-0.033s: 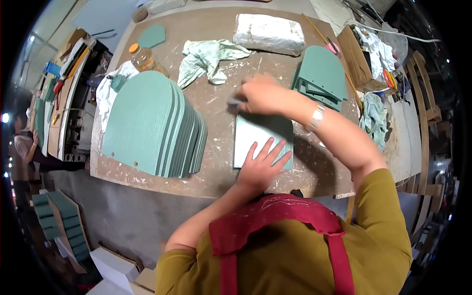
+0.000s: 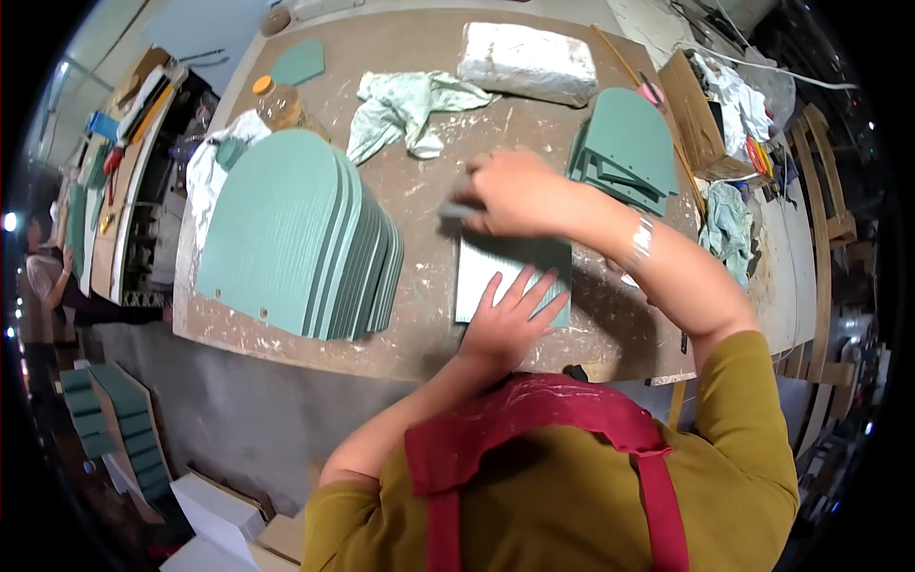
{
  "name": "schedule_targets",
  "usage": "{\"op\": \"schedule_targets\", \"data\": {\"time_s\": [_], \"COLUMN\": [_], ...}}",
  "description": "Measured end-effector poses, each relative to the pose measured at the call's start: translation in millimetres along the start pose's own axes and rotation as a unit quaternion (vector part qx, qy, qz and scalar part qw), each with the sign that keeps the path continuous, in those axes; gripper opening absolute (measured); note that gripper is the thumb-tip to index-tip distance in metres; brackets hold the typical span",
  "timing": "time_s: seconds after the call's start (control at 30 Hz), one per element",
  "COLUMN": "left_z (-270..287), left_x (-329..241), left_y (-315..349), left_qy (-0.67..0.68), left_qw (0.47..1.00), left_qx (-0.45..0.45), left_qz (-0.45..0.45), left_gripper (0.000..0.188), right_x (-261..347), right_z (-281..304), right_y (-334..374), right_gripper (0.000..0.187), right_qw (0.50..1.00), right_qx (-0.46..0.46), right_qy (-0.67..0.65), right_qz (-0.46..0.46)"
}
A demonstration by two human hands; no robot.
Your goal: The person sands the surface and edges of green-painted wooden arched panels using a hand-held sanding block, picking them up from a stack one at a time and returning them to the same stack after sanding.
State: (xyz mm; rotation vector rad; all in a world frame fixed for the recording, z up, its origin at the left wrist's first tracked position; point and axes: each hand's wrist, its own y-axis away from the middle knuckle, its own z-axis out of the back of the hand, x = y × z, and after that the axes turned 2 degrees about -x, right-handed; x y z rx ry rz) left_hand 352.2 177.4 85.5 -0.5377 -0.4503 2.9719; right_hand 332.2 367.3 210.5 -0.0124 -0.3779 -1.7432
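Note:
A pale green board (image 2: 475, 281) lies flat on the worktable in front of me, its near edge toward my body. My left hand (image 2: 507, 319) rests on its near part with the fingers spread. At the board's far end, my right hand (image 2: 519, 194) is closed around a small grey pad (image 2: 459, 210) that looks like sandpaper. Motion blurs the pad, and the fingers partly cover it. Left of the board stands a thick stack of round-topped green boards (image 2: 272, 229). A smaller pile of similar boards (image 2: 631, 133) lies at the far right.
On the brown worktable (image 2: 424, 286) are a crumpled cloth (image 2: 405, 110), a white wrapped block (image 2: 527, 62), an orange-capped bottle (image 2: 278, 107) and a small green piece (image 2: 298, 62). A cardboard box (image 2: 693, 119) stands at the right edge. Another person (image 2: 50, 272) is at far left.
My right hand has shifted slightly nearer and to the right, with the grey pad still in it. My left hand stays on the board.

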Motion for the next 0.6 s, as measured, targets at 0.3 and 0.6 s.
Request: {"op": "schedule_targets", "data": {"time_s": [0.3,0.6], "left_z": [-1.0,-9.8], "left_x": [3.3,-0.3], "left_y": [2.0,5.3], "left_qy": [0.007,-0.002], "left_qw": [0.999,0.999], "left_qx": [-0.028,-0.023], "left_qz": [-0.017,-0.025], "left_gripper": [0.063,0.062], "right_x": [32.6,36.5], "right_z": [-14.1,-21.8], "right_y": [1.8,6.7], "right_gripper": [0.035,0.040], "right_qw": [0.985,0.975], "right_qx": [0.018,0.037], "right_qy": [0.074,0.028], "right_qz": [0.152,0.219]}}
